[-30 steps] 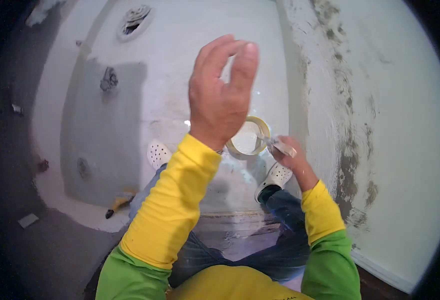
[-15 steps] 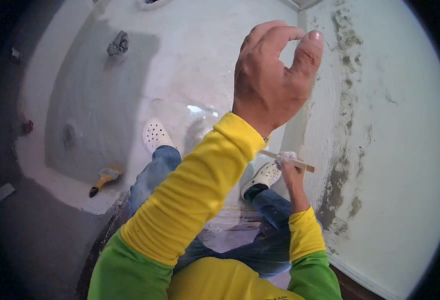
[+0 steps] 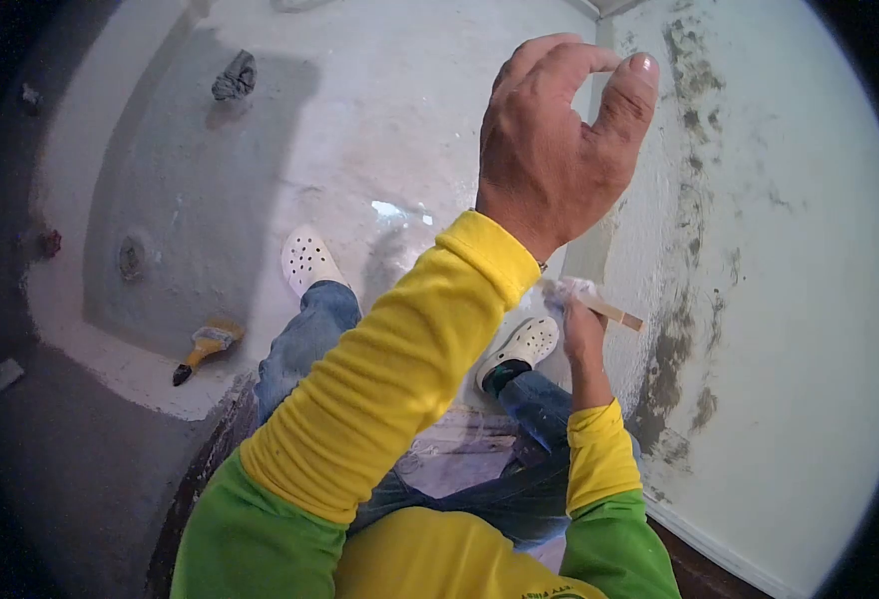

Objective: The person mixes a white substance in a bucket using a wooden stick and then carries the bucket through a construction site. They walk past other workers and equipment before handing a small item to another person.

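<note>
My left hand [image 3: 564, 140] is raised close to the camera, back towards me, with its fingers loosely curved and the thumb held out in a C shape. Nothing shows in its grasp. Lower down, my right hand [image 3: 584, 329] is closed around a flat, pale wooden handle [image 3: 614, 312] that sticks out to the right. Whitish, crumpled-looking material [image 3: 571, 288] covers the top of that hand, and the tool's working end is hidden. The hand is beside the right-hand wall [image 3: 779, 329], above my right shoe [image 3: 524, 344].
A yellow-handled paintbrush [image 3: 208, 347] rests at the basin-like floor's left edge. A crumpled grey cloth [image 3: 235, 77] lies farther off, near a round drain-like spot [image 3: 132, 258]. A small grey block [image 3: 3, 376] sits outside the edge. Dark patches [image 3: 674, 369] mark the right wall.
My left hand has shifted slightly up and to the right. My right hand has drawn slightly higher, and the wooden handle has turned a little.
</note>
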A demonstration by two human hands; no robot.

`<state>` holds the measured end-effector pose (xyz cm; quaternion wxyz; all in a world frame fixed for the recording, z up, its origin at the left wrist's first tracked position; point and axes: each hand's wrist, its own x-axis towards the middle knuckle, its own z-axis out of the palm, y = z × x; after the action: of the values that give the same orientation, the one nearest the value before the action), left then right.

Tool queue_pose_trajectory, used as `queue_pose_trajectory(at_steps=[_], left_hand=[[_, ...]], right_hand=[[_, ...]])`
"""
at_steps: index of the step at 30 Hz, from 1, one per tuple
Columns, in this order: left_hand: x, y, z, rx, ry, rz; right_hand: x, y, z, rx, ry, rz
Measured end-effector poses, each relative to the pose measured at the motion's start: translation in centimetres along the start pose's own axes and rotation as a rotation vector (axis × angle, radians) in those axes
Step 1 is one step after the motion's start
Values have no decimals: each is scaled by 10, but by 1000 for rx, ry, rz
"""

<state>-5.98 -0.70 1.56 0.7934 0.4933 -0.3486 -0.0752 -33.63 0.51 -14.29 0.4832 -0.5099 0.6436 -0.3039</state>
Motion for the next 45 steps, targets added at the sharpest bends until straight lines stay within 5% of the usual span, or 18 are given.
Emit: queue_pose_trajectory(at_steps=[5,8,9,12,14,20,22,25,28,30,31,35,38,40,41,42,44,45], left_hand=[[-1,-2,1,36,54,20],[2,-3,-3,48,63,29],[2,-1,-4,46,52,23],[0,-3,-3,12,10,28],[-2,-1,0,28,25,27],[2,-6,-1,82,98,58],[0,-4,-1,59,83,71],[1,0,-1,26,81,35],[7,0,-4,14,68,66],[6,-2,-3,28,76,80],[7,-3,-2,45,82,100],[2,-4,-1,71,75,77],[7,-3,-3,41,48,110],[6,-1,-6,34,12,53],[6,2,-5,45,17,39],[5,2,-3,51,24,44],[0,-1,-1,64,55,58],[-1,0,-2,41,29,33]], right_hand=[[37,6,-12,-575,-147,-598],[25,34,-25,-608,-232,-347],[19,32,-25,-369,-247,-189],[2,-20,-7,-111,-134,-89],[23,-2,-29,-115,-172,-245],[10,-16,-24,-190,-159,-4],[14,-21,-15,-105,-108,-43],[42,-14,-16,-434,-180,-397],[63,37,3,6,-144,-229],[73,85,22,-154,-122,-459],[53,82,36,-269,-51,-406],[32,50,8,-291,-349,-157],[80,73,-21,-495,-528,-186],[105,87,-10,-614,-283,-550],[92,83,11,-119,-220,-381],[84,82,19,-118,-230,-386],[65,86,30,-477,-268,-683],[59,83,23,-509,-413,-531]])
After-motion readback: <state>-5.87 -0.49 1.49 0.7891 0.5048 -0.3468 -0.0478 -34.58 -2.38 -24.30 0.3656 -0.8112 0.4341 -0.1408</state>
